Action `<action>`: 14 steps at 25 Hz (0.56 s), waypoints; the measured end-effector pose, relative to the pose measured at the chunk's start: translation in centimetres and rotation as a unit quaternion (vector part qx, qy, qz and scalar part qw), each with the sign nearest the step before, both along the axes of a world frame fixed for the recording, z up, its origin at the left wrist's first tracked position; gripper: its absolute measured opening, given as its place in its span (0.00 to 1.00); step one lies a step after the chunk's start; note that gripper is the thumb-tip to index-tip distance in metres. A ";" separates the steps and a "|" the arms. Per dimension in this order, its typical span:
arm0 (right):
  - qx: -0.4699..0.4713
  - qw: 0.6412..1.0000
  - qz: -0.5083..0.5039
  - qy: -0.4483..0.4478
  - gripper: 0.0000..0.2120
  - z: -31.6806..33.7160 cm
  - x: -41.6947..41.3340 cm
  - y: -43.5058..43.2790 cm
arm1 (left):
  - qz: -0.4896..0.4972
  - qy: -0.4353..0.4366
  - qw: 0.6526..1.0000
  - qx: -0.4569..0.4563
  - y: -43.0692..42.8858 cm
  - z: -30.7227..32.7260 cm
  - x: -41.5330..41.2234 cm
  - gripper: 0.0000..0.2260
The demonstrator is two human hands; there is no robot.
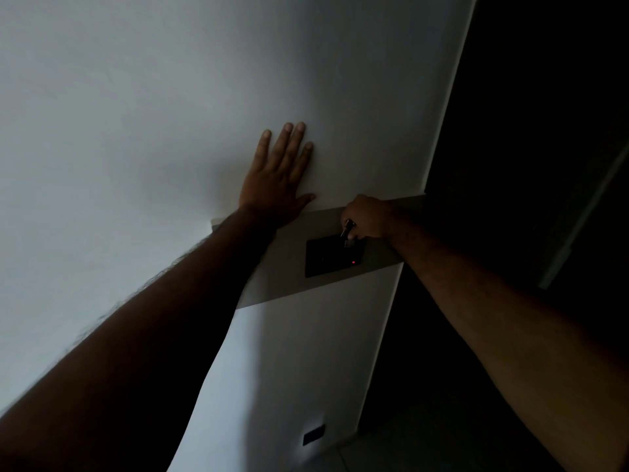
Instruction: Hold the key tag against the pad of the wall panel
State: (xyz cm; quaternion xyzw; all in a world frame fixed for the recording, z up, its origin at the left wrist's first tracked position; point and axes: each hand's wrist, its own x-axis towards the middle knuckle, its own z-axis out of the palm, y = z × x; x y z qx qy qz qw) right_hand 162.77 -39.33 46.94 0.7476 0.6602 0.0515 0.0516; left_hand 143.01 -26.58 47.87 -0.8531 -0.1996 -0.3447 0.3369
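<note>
Switch plate: flat black rectangular switch plate (335, 257), glossy, on a grey painted band (289, 267).
Right hand: right hand (366, 216) curled, gripping a small shiny metal tool (348, 229) against the plate's top edge.
Left hand: left hand (277, 180) spread flat on the smooth white wall (136, 114), up-left of the plate.

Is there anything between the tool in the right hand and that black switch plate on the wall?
Nothing visible. The right hand grips a small metal tool whose tip already meets the upper right part of the black switch plate. The left hand lies flat on the white wall, up and to the left, off the plate.
</note>
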 end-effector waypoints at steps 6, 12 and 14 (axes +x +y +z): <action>0.030 0.999 -0.020 -0.015 0.10 -0.1 -0.2 -0.2 | 0.002 0.002 1.000 0.002 0.2 -0.1 -0.1 0.42; 0.059 0.998 -0.012 0.009 0.09 -0.5 -0.3 -1.1 | 0.010 0.010 1.000 -0.002 0.0 -0.1 -0.1 0.42; 0.072 0.997 -0.007 0.019 0.09 -0.5 -0.5 -1.6 | 0.010 0.011 1.000 -0.013 -0.4 0.0 -0.1 0.42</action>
